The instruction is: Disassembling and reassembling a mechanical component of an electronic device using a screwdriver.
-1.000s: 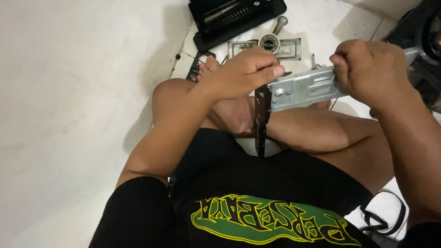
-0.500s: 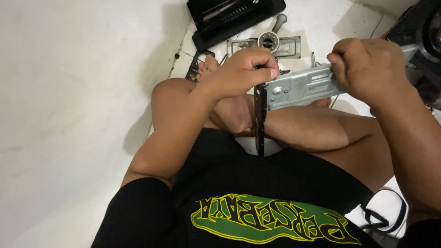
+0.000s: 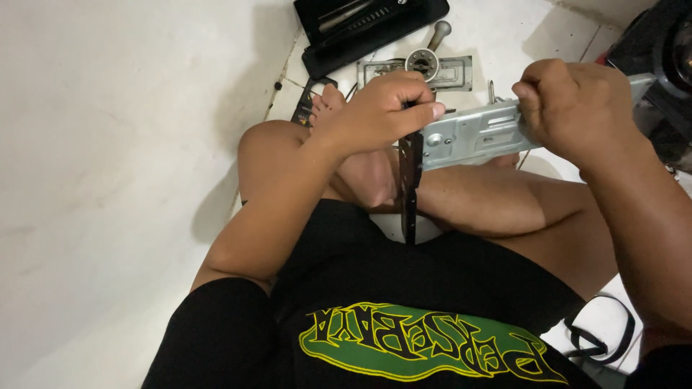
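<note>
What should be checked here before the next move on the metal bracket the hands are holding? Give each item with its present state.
1. Right hand has a firm hold on the grey metal bracket: ok, fingers wrapped around its right end.
2. Left hand grips the dark flat strip at the bracket's left end: ok.
3. Strip hangs free of the legs: cannot tell, its lower end sits close over the lap.
4. Strip and bracket are joined: cannot tell, fingers hide the spot.
5. Black tool case within reach on the floor: ok, lying open ahead.
6. Second metal plate with a round knob kept clear of the feet: ok.
</note>
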